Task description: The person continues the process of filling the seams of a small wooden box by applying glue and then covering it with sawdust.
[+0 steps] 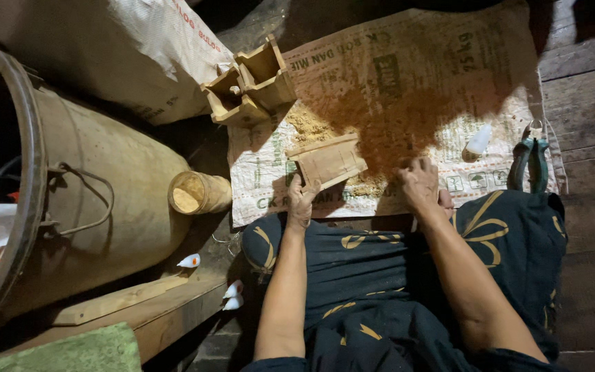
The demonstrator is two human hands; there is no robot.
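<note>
Wooden mould box [328,161], light, stiff and rough-edged by my judgement, sits tilted over the sawdust-strewn sack [408,96], my left hand [301,201] fingers closed on its near corner, my right hand [421,184] pressing loosely curled, empty, into the sawdust [387,131].

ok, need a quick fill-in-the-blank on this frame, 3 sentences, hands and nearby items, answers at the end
1. The left hand grips a small ____ box by its lower corner.
2. The right hand rests on the printed sack, which is strewn with loose ____.
3. The green-handled pliers lie to the ____ of the right hand.

Missing words: wooden; sawdust; right
</note>
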